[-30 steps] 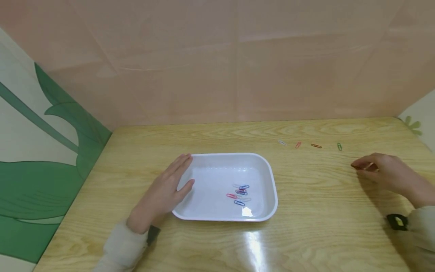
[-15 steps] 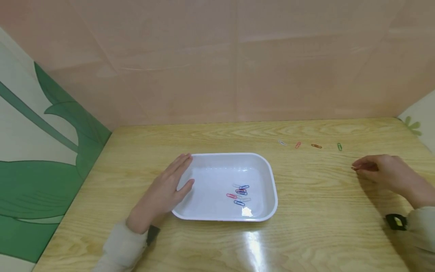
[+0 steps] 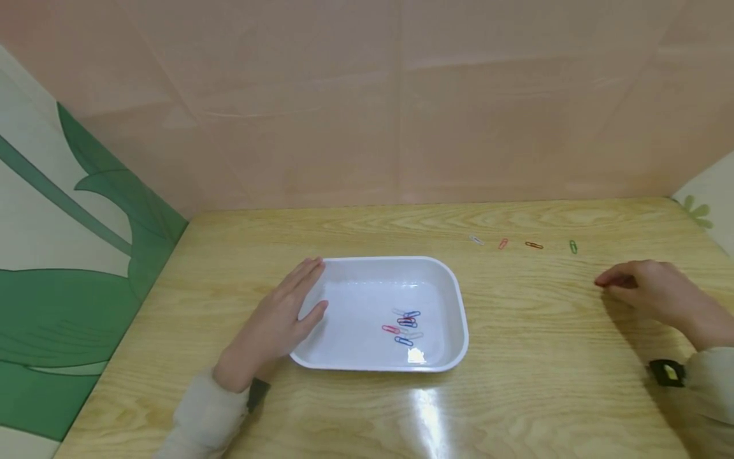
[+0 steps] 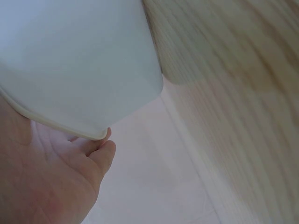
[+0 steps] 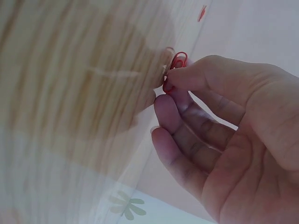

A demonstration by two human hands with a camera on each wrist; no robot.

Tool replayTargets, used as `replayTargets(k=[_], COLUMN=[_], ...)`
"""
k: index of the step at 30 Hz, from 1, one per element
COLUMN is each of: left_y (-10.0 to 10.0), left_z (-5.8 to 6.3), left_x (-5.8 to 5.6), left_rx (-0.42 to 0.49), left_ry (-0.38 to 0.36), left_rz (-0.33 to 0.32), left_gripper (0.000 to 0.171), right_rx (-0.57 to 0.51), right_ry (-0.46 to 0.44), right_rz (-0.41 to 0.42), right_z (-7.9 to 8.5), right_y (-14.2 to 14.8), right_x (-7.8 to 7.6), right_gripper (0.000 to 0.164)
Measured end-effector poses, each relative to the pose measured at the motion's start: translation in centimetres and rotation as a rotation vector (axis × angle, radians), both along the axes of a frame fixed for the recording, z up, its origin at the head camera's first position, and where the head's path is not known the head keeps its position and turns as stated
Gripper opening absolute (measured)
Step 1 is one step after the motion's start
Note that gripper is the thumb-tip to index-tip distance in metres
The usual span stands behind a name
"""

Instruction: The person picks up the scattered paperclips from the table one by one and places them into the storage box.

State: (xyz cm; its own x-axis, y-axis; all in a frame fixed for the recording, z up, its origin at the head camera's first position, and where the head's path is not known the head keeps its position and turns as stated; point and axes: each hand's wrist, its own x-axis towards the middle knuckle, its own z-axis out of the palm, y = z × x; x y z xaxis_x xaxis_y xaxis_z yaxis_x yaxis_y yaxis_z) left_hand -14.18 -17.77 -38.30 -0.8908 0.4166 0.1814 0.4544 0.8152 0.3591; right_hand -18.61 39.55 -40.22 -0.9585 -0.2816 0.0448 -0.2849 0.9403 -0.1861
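Observation:
A white tray [image 3: 355, 357] lies on the table, with several blue, red and pale paper clips [image 3: 404, 342] toward its right side. My left hand [image 3: 281, 319] rests along the tray's left rim, its fingers fairly straight and the thumb reaching over the inside. From below, the left wrist view shows the palm and fingertips [image 4: 107, 154] right at the rim. Off to the right, my right hand [image 3: 654, 290] pinches a red paper clip [image 5: 180, 58] between thumb and forefinger, close to the tabletop. In the right wrist view its other fingers are loosely bent.
Beyond the tray, a loose row on the table [image 3: 516, 395] holds a white paper clip [image 3: 476, 240], a pink-red paper clip [image 3: 503, 244], an orange-brown paper clip [image 3: 534, 245] and a green paper clip [image 3: 573, 247]. A pinkish covering [image 3: 395, 127] stands behind the table.
The right hand's fingertips shift very slightly, and the red paper clip turns a little in the pinch. The left hand, tray and row of paper clips stay in place.

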Motion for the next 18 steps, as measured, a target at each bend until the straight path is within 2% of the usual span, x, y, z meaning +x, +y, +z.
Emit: replayTargets(k=[7,14,18], left_y=[0.0,0.0,0.0], left_z=[0.0,0.1,0.1], left_x=[0.0,0.0,0.0], left_rx=[0.007,-0.002,0.002], left_ry=[0.017,0.003,0.010], left_rz=[-0.006,-0.006,-0.008], left_gripper=[0.065,0.064,0.064], right_rx=[0.001,0.001,-0.005], right_ry=[0.024,0.131,0.135], right_rz=[0.018,0.078,0.078], right_z=[-0.1,0.0,0.3], right_y=[-0.2,-0.6,-1.0], right_x=[-0.1,0.1,0.2], right_gripper=[0.007,0.016,0.015])
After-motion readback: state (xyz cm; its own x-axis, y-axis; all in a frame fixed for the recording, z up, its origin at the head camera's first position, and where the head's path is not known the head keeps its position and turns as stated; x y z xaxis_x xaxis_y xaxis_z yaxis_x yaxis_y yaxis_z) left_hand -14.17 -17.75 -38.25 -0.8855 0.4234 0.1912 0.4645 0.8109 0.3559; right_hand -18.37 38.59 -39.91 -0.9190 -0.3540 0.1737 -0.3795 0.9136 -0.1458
